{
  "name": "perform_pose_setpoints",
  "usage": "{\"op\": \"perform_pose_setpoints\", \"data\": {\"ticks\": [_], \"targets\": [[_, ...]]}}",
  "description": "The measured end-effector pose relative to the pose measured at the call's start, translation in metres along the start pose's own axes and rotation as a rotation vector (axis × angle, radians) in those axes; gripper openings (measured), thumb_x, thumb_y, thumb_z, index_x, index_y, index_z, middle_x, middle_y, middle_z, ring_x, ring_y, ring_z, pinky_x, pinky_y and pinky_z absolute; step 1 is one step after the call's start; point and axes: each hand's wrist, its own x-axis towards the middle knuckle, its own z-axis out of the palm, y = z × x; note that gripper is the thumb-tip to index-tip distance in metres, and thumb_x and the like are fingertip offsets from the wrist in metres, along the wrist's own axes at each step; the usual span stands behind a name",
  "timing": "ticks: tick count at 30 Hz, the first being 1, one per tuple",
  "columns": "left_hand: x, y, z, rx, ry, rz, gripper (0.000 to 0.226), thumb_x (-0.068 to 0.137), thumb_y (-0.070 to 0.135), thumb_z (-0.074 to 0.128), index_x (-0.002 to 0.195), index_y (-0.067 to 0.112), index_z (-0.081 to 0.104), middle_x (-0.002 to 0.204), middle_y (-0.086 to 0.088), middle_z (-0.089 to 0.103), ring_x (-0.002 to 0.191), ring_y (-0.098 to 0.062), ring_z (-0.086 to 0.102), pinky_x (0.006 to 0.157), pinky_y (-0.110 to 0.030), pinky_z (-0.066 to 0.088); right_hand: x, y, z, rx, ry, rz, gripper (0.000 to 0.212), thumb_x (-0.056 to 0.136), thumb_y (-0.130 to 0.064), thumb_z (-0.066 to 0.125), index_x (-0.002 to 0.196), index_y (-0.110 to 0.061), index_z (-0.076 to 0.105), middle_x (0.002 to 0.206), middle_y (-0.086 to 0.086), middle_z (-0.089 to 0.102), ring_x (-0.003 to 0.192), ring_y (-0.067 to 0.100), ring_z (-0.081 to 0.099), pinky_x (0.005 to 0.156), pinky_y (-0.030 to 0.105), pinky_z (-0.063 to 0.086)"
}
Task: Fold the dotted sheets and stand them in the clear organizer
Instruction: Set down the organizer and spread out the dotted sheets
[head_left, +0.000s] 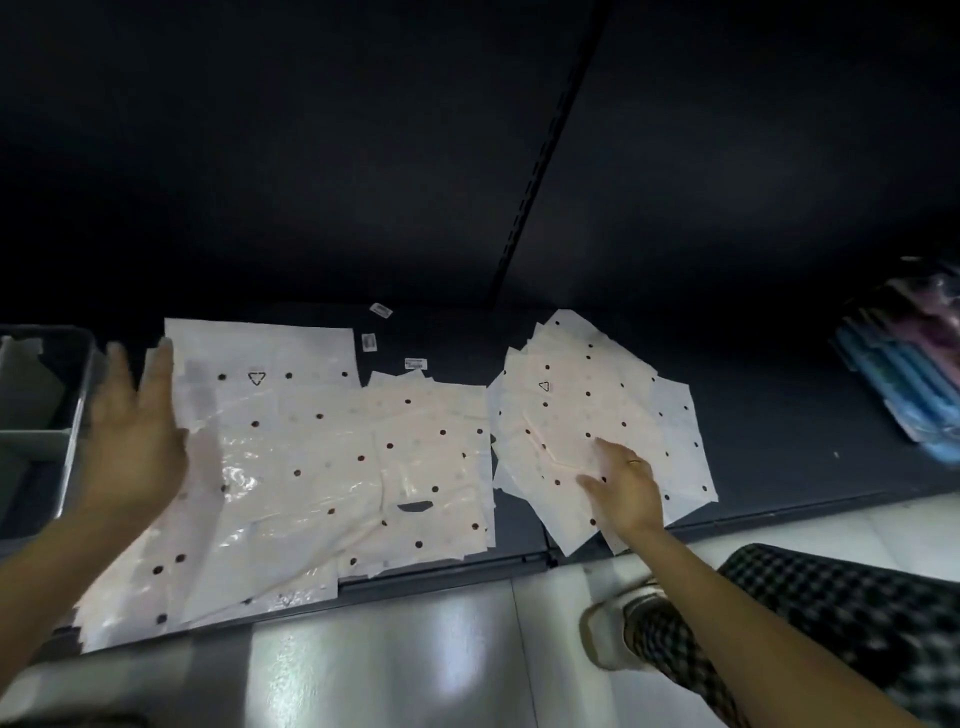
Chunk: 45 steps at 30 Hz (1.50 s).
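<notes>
Reaching over two heaps of dotted sheets (332, 457) on a dark shelf (779, 415): large glossy ones spread left and centre, a fanned stack of smaller sheets (597, 410) to the right. Left hand (137, 431) raised and blurred above the big heap's left edge, fingers spread straight, gripping nothing. Right hand (623, 491) flat on the fanned stack, fingers extended, ring visible, nothing pinched. Clear organizer (36, 410) at the far left, just beside the left hand, apparently with something pale already inside. Best to peel off a single top sheet, likely slippery and clingy, square the edges before creasing, then press the fold flat so it stands. In the way: overlapping sheets overhanging the shelf lip, small loose labels (369, 342) behind. Blue packets (904, 379) well apart at right.
</notes>
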Motion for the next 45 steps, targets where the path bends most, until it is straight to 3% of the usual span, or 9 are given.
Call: {"op": "perform_pose_setpoints", "data": {"ticks": [3,7,15,19,23,31,37,41,45], "targets": [[-0.019,0.003,0.012,0.058,-0.145,0.256,0.080,0.077,0.017,0.076,0.145,0.017,0.034,0.153,-0.022,0.022,0.133,-0.050,0.028,0.100,-0.067,0.033,0.008,-0.002,0.001,-0.139,0.032,-0.063,0.047,0.090,-0.034,0.059,0.135,-0.027,0.048,0.137,-0.001,0.048,0.124,0.023,0.038,0.096,0.033,0.034],[-0.048,0.012,0.034,0.089,-0.623,0.337,0.091,0.069,0.088,0.009,0.146,0.039,0.001,0.154,0.012,-0.012,0.143,-0.014,-0.010,0.117,-0.045,0.004,0.018,-0.009,0.005,-0.161,0.115,-0.130,0.025,0.096,-0.027,0.050,0.115,-0.021,0.065,0.119,0.000,0.061,0.113,0.022,0.045,0.088,0.031,0.035],[-0.043,-0.004,0.019,0.180,-0.613,0.183,0.111,0.058,0.091,-0.008,0.148,0.026,0.003,0.154,0.009,-0.012,0.143,-0.013,-0.013,0.116,-0.040,-0.004,0.018,-0.043,-0.016,0.387,0.206,-0.153,0.020,0.100,-0.020,0.042,0.097,-0.005,0.055,0.078,0.003,0.061,0.067,0.018,0.052,0.058,0.028,0.037],[-0.048,0.071,0.004,-0.325,-0.629,0.086,0.074,0.075,0.066,0.048,0.139,0.031,0.040,0.148,0.011,0.031,0.139,-0.016,0.031,0.112,-0.029,0.024,0.000,-0.102,-0.019,0.624,0.126,-0.249,0.019,0.098,-0.023,0.048,0.083,-0.012,0.053,0.060,-0.008,0.048,0.050,0.007,0.040,0.052,0.025,0.036],[-0.065,0.144,0.001,-0.853,-0.839,-0.041,0.093,0.069,0.042,0.072,0.145,0.045,0.017,0.138,0.015,0.036,0.124,-0.009,0.042,0.097,-0.024,0.038,-0.040,-0.176,-0.002,0.895,-0.127,-0.273,0.019,0.096,-0.014,0.050,0.079,-0.020,0.056,0.072,0.003,0.058,0.064,0.016,0.054,0.058,0.029,0.046],[-0.038,0.098,-0.002,-0.569,-0.329,-0.392,0.056,0.082,-0.002,0.067,0.130,-0.003,0.040,0.125,-0.025,0.054,0.114,-0.040,0.052,0.096,-0.047,0.043,-0.061,-0.176,0.013,0.724,-0.306,-0.468,0.020,0.096,-0.020,0.053,0.109,-0.010,0.064,0.110,-0.006,0.063,0.104,0.004,0.054,0.086,0.004,0.038],[-0.016,0.024,-0.013,-0.460,-0.295,-0.423,0.080,0.083,-0.011,0.059,0.148,0.015,0.021,0.136,-0.024,0.046,0.112,-0.045,0.049,0.093,-0.053,0.042,-0.015,-0.051,0.023,0.213,-0.082,-0.115,0.049,0.093,-0.030,0.056,0.138,-0.016,0.043,0.143,0.005,0.042,0.131,0.025,0.034,0.104,0.030,0.031],[-0.010,-0.001,-0.015,-0.288,-0.189,-0.323,0.091,0.083,-0.015,0.050,0.151,0.030,0.009,0.123,-0.030,0.053,0.064,-0.031,0.047,0.061,-0.040,0.038,-0.007,-0.006,0.025,-0.087,-0.064,-0.105,0.060,0.091,-0.044,0.055,0.142,-0.020,0.034,0.151,0.001,0.029,0.135,0.025,0.026,0.103,0.033,0.031],[-0.007,-0.002,-0.012,-0.102,0.008,-0.142,0.093,0.079,-0.013,0.059,0.151,0.017,0.008,0.151,-0.027,0.018,0.125,-0.053,0.035,0.091,-0.060,0.040,-0.003,0.001,0.024,-0.043,0.059,-0.152,0.038,0.092,-0.027,0.059,0.127,-0.012,0.054,0.132,0.007,0.049,0.113,0.028,0.044,0.088,0.033,0.041]]}}
